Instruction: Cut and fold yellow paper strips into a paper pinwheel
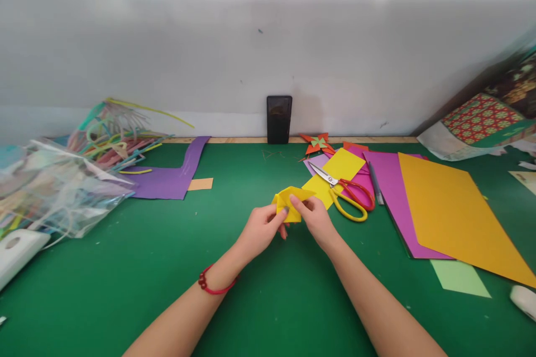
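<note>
A small folded piece of yellow paper (295, 213) is held up between my two hands, above the green tabletop. My left hand (263, 228) pinches its left side, thumb in front and fingers behind. On the paper's right side, my right hand (315, 216) grips with the thumb and fingers closed on it. Parts of the folds are hidden by my fingers. Just beyond my right hand lie scissors (352, 196) with one red and one yellow handle, on top of flat yellow paper (344, 164).
A black phone (279, 119) leans on the wall. Orange folded paper (318, 144), a pen (376, 183) and large purple and orange sheets (460, 206) lie right. Purple paper (167, 183), a plastic bag (84, 195) and pipe cleaners (121, 142) occupy the left.
</note>
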Action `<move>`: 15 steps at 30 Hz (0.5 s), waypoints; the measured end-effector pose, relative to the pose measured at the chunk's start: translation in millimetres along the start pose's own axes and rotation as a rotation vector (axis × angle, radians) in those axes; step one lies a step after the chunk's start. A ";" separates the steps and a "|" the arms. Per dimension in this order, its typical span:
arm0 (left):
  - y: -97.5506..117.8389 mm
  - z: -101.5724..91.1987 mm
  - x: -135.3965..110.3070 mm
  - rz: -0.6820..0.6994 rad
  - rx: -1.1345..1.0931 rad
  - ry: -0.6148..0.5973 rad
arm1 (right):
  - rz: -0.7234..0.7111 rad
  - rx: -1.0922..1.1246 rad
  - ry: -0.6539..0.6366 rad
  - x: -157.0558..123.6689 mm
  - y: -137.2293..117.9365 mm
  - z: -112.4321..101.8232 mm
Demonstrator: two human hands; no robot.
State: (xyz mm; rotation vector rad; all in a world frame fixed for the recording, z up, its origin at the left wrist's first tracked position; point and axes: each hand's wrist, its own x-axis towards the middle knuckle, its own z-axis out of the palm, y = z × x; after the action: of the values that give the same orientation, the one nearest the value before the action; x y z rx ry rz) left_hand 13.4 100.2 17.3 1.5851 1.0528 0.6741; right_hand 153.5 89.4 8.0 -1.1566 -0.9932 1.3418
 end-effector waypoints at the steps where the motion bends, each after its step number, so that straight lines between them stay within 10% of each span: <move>1: -0.5 0.5 -0.5 0.011 0.019 -0.003 | -0.011 -0.006 0.032 -0.1 -0.1 0.1; 9: -2.0 0.7 -1.7 0.034 0.118 -0.015 | -0.101 -0.041 0.074 -0.3 -0.3 -0.3; 15: -6.2 -3.1 -0.9 0.074 0.252 0.318 | -0.088 -0.065 0.021 -0.3 -2.5 -5.9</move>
State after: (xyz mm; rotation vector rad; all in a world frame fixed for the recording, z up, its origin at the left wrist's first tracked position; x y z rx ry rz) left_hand 8.6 101.1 12.3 1.7768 1.3605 0.8930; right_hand 159.8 89.1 9.4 -1.1597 -1.0674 1.2331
